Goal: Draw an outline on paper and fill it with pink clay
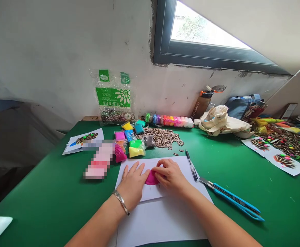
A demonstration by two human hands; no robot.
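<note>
Left hand: the left hand is laid open and flat on the white sheet, fingers spread, fingertips touching the left edge of the pink clay; nothing is gripped.
Right hand: the right hand is set with its fingers bent down onto the clay's right side; the clay is pressed, not enclosed.
Pink clay: 1 lump is seen between the 2 hands, low and rounded on the sheet, partly covered by the right fingers.
Step in hand: the clay is judged to be at the pressing and spreading stage.
Next move calls for: even fingertip pressure, with the sheet pinned down by the left palm.
Nearby: a pen and a blue cutter are placed right of the sheet on the green bench.
Farther: clay packets and sunflower seeds are found beyond the sheet.
</note>
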